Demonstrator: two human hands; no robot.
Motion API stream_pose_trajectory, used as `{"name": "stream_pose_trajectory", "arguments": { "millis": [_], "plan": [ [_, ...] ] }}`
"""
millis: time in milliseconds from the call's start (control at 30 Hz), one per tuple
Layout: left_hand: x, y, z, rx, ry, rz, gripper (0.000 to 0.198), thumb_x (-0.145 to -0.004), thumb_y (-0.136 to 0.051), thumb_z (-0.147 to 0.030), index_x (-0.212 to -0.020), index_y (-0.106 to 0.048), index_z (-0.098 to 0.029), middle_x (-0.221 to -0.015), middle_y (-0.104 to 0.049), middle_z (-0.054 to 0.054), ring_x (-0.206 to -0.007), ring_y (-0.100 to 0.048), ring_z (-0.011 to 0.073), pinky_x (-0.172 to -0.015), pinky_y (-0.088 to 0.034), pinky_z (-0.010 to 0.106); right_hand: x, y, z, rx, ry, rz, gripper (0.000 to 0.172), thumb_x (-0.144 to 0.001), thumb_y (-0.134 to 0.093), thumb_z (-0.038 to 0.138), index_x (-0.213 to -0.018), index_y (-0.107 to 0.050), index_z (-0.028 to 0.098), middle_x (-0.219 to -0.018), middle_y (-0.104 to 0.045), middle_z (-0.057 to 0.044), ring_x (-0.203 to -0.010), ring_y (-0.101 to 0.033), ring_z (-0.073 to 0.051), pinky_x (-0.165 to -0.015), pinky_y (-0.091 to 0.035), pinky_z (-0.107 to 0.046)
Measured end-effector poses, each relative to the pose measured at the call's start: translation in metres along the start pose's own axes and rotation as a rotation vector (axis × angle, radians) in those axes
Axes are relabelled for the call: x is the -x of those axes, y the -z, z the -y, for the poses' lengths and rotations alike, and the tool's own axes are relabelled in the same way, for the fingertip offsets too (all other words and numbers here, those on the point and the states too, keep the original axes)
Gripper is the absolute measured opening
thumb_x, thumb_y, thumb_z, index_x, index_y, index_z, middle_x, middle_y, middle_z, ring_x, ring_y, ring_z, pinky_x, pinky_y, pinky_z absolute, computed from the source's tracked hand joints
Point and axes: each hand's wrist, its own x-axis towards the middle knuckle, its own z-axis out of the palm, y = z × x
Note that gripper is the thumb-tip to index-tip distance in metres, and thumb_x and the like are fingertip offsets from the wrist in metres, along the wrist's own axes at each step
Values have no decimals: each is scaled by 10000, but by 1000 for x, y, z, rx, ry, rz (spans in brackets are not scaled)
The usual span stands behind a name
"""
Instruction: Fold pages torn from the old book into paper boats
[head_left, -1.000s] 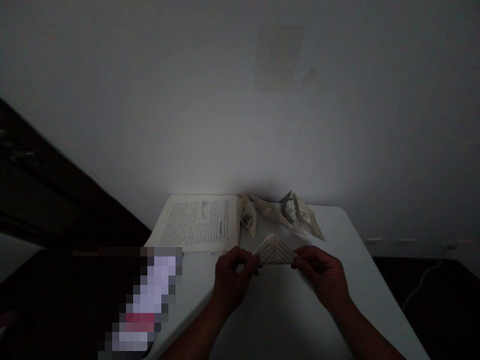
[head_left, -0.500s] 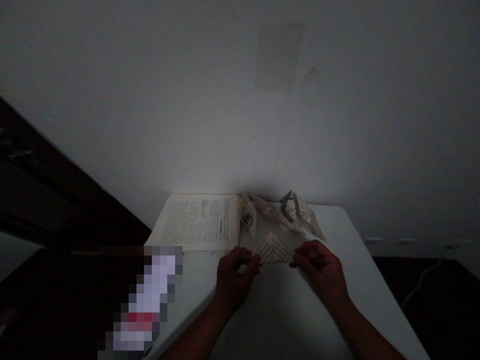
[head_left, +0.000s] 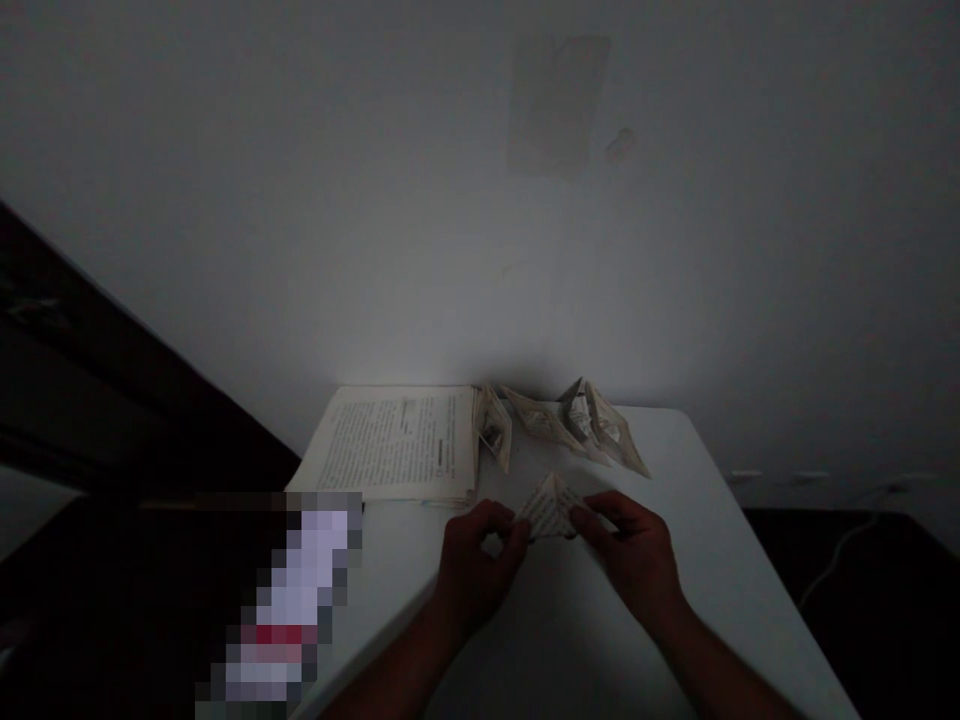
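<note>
Between my hands, a folded piece of printed paper is held just above the white table, its peak pointing away from me. My left hand pinches its left corner between thumb and fingers. On the right side, my right hand grips the other corner, thumb on the near face and fingers mostly behind. Beyond the paper stand several folded paper boats, among them a left one, a middle one and a right one.
A stack of printed pages lies at the table's back left. The white table meets a grey wall. A pixelated patch covers something at the left edge. On the right, a pale cable hangs over dark floor.
My hands have drawn closer together and slightly toward me. The folded paper between them looks narrower, with a steeper peak. The boats and the pages stay in place.
</note>
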Motion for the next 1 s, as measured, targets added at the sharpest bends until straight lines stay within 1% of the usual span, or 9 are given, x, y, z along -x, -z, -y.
{"name": "stream_pose_trajectory", "arguments": {
  "millis": [100,200,267,400,533,633,767,867,1000],
  "plan": [
    [2,-2,-1,45,44,-2,233,-763,-588,-231,-571,-469,-177,-580,-574,-13,-550,-564,110,-562,-433,213,0,1,-5,20,39,-88,223,-636,-734,355,-647,-593,183,-621,-635,-5,-560,-591,-159,-484,-471,-245],
    [3,0,0,102,106,33,176,-761,-595,-245,-652,-474,-179,-595,-564,-21,-559,-569,114,-572,-448,222,-1,3,-6,34,96,-85,221,-637,-736,330,-612,-570,186,-626,-624,3,-576,-580,-146,-525,-472,-244],
    [2,2,-1,156,160,99,131,-764,-596,-257,-786,-494,-178,-601,-559,-33,-556,-567,115,-567,-451,223,-1,4,-6,43,104,-52,216,-637,-735,323,-612,-571,185,-615,-615,5,-576,-574,-143,-536,-472,-246],
    [-5,6,-1,178,206,236,273,-744,-621,-284,-980,-547,-167,-672,-588,-16,-602,-559,119,-571,-440,213,0,6,-4,109,70,132,223,-652,-714,327,-619,-545,185,-600,-594,4,-547,-547,-136,-468,-428,-223],
    [-10,6,1,114,221,273,163,-751,-607,-305,-775,-644,-149,-629,-575,-4,-579,-523,114,-542,-395,204,3,6,-1,213,47,302,193,-679,-680,302,-656,-523,193,-597,-591,20,-480,-497,-103,-413,-358,-195],
    [-11,5,2,153,269,304,184,-753,-601,-301,-677,-647,-140,-594,-584,2,-551,-513,111,-524,-379,203,3,6,2,209,69,253,202,-648,-693,255,-715,-509,207,-623,-574,38,-482,-498,-94,-418,-365,-187],
    [-11,3,2,239,341,356,202,-739,-613,-324,-677,-664,-139,-566,-603,4,-521,-524,113,-511,-391,207,1,6,2,113,67,177,290,-640,-709,254,-840,-501,225,-577,-552,58,-481,-516,-102,-433,-404,-192],
    [-12,3,1,279,379,393,236,-740,-608,-340,-641,-665,-134,-536,-606,9,-506,-540,121,-520,-411,218,0,5,0,-15,19,184,363,-673,-709,310,-950,-487,230,-567,-578,51,-533,-574,-132,-504,-466,-226],
    [-15,4,1,266,365,354,261,-754,-591,-333,-579,-651,-149,-528,-615,9,-516,-557,129,-543,-421,225,-2,3,-1,-128,-43,252,470,-652,-736,369,-1037,-522,207,-736,-654,-13,-689,-626,-183,-650,-510,-309]
  ]
}}
